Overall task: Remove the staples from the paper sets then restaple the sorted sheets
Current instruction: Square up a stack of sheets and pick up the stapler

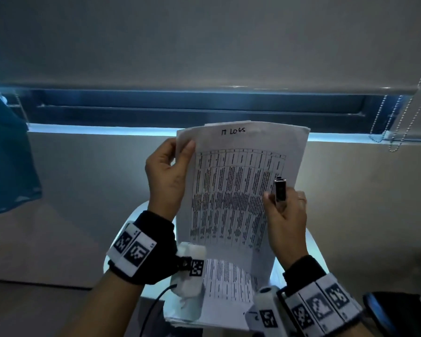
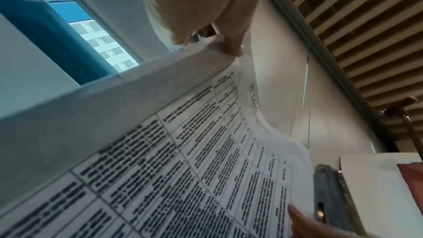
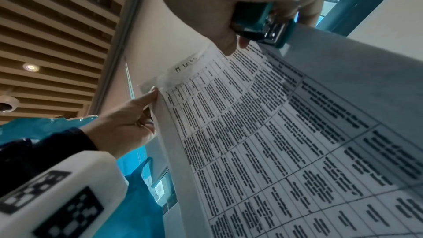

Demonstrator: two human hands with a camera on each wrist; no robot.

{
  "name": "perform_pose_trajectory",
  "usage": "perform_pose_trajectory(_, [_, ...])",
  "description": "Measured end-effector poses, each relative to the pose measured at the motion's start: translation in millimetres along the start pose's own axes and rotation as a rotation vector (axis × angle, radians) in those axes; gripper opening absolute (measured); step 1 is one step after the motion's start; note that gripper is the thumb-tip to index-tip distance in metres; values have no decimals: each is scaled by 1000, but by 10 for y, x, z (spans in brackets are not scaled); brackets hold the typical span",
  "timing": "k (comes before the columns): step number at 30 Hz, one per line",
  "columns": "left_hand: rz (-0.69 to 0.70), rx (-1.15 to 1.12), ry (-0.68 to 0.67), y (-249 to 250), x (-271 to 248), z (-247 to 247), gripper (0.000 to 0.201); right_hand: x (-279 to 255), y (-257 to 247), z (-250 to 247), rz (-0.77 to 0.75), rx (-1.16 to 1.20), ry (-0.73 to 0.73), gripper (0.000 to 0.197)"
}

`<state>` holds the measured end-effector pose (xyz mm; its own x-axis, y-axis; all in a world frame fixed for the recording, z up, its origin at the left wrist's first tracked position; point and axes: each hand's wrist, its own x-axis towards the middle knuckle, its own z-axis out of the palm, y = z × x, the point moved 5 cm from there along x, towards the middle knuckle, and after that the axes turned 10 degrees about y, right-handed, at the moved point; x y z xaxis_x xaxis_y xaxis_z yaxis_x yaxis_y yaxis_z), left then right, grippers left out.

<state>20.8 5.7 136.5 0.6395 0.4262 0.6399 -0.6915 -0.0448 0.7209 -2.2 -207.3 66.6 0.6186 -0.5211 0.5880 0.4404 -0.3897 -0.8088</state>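
The paper set (image 1: 238,186) is held upright in front of the person, below the window sill (image 1: 107,130). Handwritten at the top of its front sheet is a heading that reads "IT LOGS" (the first letters are rough). Under it runs a printed table of many narrow columns; its text is too small and blurred to read in any view.

The left hand (image 1: 168,176) pinches the upper left corner of the paper set, thumb on the front sheet, the other fingers behind and hidden. The right hand (image 1: 286,215) grips the paper set at its right edge, with the thumb on the front, and in the same grasp holds a stapler (image 1: 280,190), teal in the right wrist view, its metal end pointing up beside that edge. Whether the stapler's mouth is over the paper cannot be told.

Below the paper set, more printed sheets (image 1: 226,293) lie on a white chair (image 1: 311,249), largely covered by the wrists and the wrist cameras. The square coded tags on the wristbands carry no readable words.
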Motion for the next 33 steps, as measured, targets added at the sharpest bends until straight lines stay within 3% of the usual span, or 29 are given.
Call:
perform_pose_trajectory(3, [8,-2,31,29,-7,3,18,128,-175,-139,-43,157,171,20])
perform_pose_trajectory(5, [6,-6,40,51,-3,10,19,280,-426,-193,-93,257,178,11])
perform_pose_trajectory(8, [1,-14,39,88,-18,29,16,472,-915,-178,-348,134,137,11])
perform_pose_trajectory(10, [-5,-6,27,115,-45,37,13,552,-1176,-203,-460,218,203,12])
perform_pose_trajectory(12, [13,-4,7,175,-85,61,16,631,-1328,-211,-411,412,225,13])
perform_pose_trajectory(16, [62,6,-2,243,-144,135,14,645,-1472,97,-130,569,120,26])
perform_pose_trajectory(19, [74,3,1,272,-212,201,5,555,-1476,361,-55,468,-12,31])
perform_pose_trajectory(21, [99,1,-7,307,-264,235,1,506,-1451,435,-112,339,-50,39])
perform_pose_trajectory(25, [132,27,-6,329,-334,264,3,464,-1417,430,-307,86,-8,50])
perform_pose_trajectory(30, [105,-4,14,335,-386,311,18,410,-1417,433,-534,-100,30,40])
perform_pose_trajectory(33, [104,12,24,355,-416,331,13,407,-1392,428,-570,-119,63,42])
